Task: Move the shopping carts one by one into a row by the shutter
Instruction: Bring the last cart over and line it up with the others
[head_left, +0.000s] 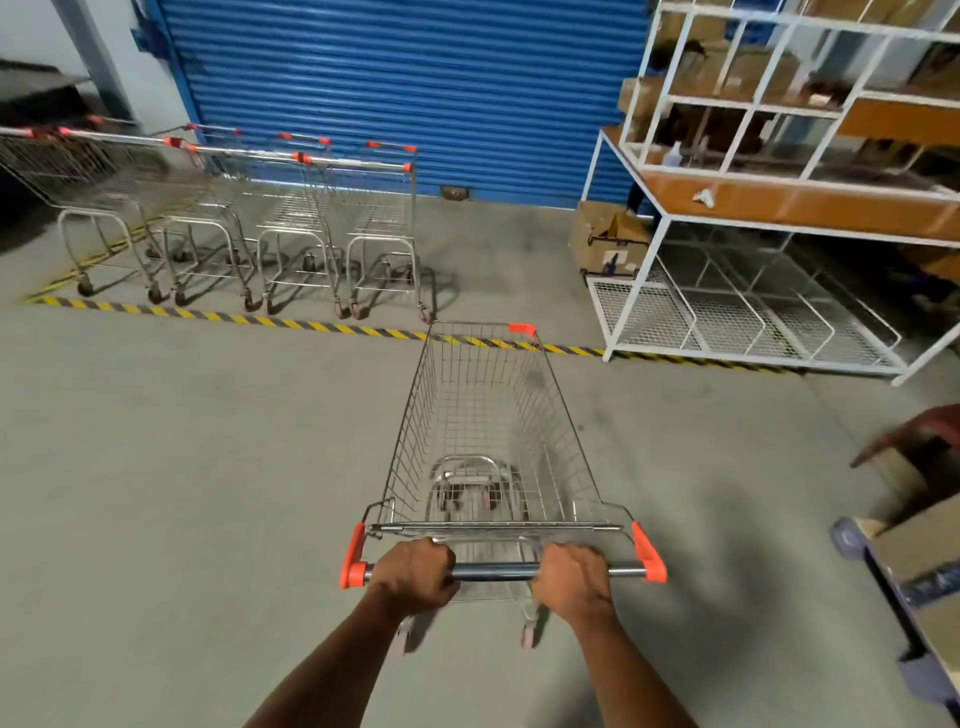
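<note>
An empty wire shopping cart (485, 415) with orange corner caps stands right in front of me, nose pointing at the blue shutter (405, 88). My left hand (413, 574) and my right hand (571, 577) are both closed around its metal handle bar (496, 571). The cart's front edge reaches the yellow-black floor stripe (218, 315). Beyond the stripe, at the left, several more carts (291, 218) stand side by side in a row before the shutter, handles toward me.
A white metal rack (748, 208) with cardboard boxes stands at the right, beside the shutter. A cardboard box (605, 239) sits on the floor by its leg. Another person's hand (914, 431) and a trolley with boxes (904, 587) are at the right edge.
</note>
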